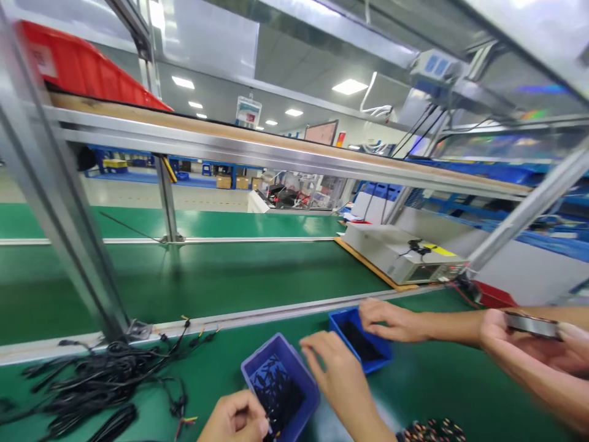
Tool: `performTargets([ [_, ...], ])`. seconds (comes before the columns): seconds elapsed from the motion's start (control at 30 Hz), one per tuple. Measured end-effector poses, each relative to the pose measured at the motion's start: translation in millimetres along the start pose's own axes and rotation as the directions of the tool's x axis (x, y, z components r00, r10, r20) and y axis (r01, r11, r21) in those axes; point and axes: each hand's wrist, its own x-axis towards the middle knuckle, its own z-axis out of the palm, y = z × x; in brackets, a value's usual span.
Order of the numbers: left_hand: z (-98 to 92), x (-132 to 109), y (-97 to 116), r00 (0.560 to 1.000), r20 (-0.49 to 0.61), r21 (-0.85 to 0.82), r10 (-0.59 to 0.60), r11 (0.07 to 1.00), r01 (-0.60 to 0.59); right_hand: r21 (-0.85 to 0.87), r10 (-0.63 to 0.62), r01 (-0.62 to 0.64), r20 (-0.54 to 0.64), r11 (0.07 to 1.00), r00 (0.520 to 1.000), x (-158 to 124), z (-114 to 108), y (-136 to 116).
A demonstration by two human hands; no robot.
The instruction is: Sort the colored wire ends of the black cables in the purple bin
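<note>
My left hand (237, 418) is at the bottom, by the near left side of a purple bin (311, 402). Its fingers are curled with thumb and finger together; whatever is in them is too small to make out. Inside the bin lie many small black parts (288, 393). Over the bin's right edge is my right hand (338, 374), its fingers stretched and thumb apart, holding nothing that I can see. Just beyond it stands a blue bin (377, 365) with black contents.
A co-worker's hand (389, 319) reaches over the blue bin; another hand (519, 344) there holds a dark-edged flat object (534, 325). Black cables (105, 380) lie at left. A grey instrument (400, 248) stands behind, under a shelf (276, 153). Dark round parts (435, 430) sit near the bottom.
</note>
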Motion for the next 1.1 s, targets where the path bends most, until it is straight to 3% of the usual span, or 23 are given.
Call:
performTargets([
  [0.13,-1.0,0,2,1.000,0.007,-0.004,0.001,1.000,0.000,0.080,-0.143,0.124,0.318,0.989,0.937,-4,38,-48],
  [0.3,-3.6,2,1,1.000,0.010,-0.025,0.012,1.000,-0.012,-0.005,-0.068,0.079,0.446,0.997,0.892,-9,56,-53],
  [0.57,-4.0,1,4,1.000,-0.003,-0.022,-0.018,1.000,0.018,0.038,-0.076,0.066,0.508,0.997,0.858,-13,52,-53],
  [0.9,-5.5,3,8,0.999,-0.016,-0.032,-0.045,0.998,0.044,0.124,-0.018,-0.039,0.426,0.992,0.905,-16,69,-57],
  [1.1,-7.0,2,9,0.999,-0.020,-0.015,-0.041,0.999,0.041,0.365,0.076,-0.192,0.309,0.911,0.948,-18,53,-46],
])
